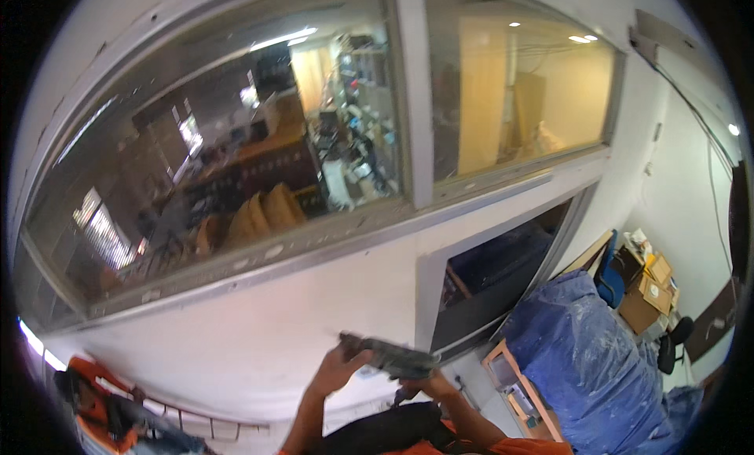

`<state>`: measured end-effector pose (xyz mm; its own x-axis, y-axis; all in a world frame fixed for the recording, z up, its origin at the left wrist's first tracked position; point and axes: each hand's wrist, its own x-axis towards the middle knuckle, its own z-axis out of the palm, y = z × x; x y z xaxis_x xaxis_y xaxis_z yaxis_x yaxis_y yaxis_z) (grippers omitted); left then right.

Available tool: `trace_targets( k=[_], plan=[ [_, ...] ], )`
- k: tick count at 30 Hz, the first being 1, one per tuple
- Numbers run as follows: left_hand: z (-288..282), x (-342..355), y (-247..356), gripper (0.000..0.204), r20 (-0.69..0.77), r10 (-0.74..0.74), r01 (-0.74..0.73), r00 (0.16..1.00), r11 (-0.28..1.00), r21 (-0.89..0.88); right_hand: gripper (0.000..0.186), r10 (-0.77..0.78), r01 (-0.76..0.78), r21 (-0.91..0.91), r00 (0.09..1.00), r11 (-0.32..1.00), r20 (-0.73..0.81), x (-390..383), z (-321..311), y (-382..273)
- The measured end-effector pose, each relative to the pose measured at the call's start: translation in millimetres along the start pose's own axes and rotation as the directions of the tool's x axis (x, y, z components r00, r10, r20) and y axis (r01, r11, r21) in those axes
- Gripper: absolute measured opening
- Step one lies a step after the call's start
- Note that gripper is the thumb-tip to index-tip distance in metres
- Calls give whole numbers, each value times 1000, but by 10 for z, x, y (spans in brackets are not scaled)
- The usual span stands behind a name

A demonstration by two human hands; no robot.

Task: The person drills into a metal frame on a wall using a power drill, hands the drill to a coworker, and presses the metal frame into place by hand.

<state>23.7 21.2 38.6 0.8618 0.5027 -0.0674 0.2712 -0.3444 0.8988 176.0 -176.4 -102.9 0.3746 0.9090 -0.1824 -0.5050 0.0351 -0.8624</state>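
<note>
Flat dark trowel (390, 356) pressed against white wall (259, 329) below window frame (236, 270). Blade end steadied by left hand (339, 369), fingers closed on it; handle gripped underneath by right hand (428, 387), for even pressure.

Brown cardboard boxes (650, 295) are stacked at the right, by a blue chair (607, 276). Further boxes, perhaps, show dimly behind the window (259, 211), tan and rounded.
</note>
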Motion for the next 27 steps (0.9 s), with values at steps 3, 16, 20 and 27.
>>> trace_targets(
  k=[3, 16, 20, 27],
  plan=[
    [-271, 211, 377, 25, -13, 244, -238, 970, 954, 181, 49, -196, 201, 127, 979, 971, -50, -204, -150, -197],
    [-562, 1542, 1784, 23, -279, 483, -129, 830, 653, 746, 61, -336, 404, 452, 915, 796, -225, -612, -516, -84],
    [-559, 1618, 1682, 22, -310, 499, -121, 809, 658, 743, 64, -307, 398, 426, 914, 812, -266, -709, -458, -195],
    [-340, 1191, 1895, 17, -385, 514, -324, 767, 828, 458, 66, -317, 408, 345, 903, 845, -291, -659, -536, -188]
  ],
)
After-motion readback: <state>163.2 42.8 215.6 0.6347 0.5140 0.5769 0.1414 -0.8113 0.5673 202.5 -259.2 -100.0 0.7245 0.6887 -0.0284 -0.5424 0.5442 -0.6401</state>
